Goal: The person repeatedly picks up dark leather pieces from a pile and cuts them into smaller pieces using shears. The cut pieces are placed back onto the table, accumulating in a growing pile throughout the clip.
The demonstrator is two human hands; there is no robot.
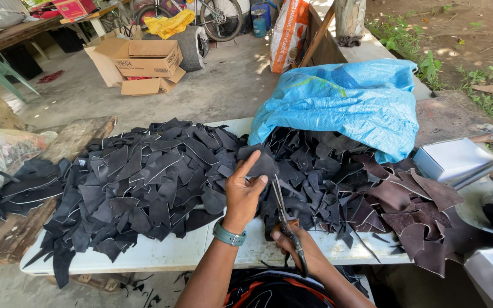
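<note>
Two hands at work: left hand (242,191) pinches a black leather scrap (262,164) above the table (161,254); right hand (295,245) closed around scissors (285,219), blades pointing up at the scrap's lower edge.

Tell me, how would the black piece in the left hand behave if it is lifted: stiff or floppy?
The black piece looks thin and flat, so probably light and somewhat floppy. The left hand holds it up by pinching, and it keeps its shape, so perhaps slightly stiff, like leather. It should not roll.
</note>
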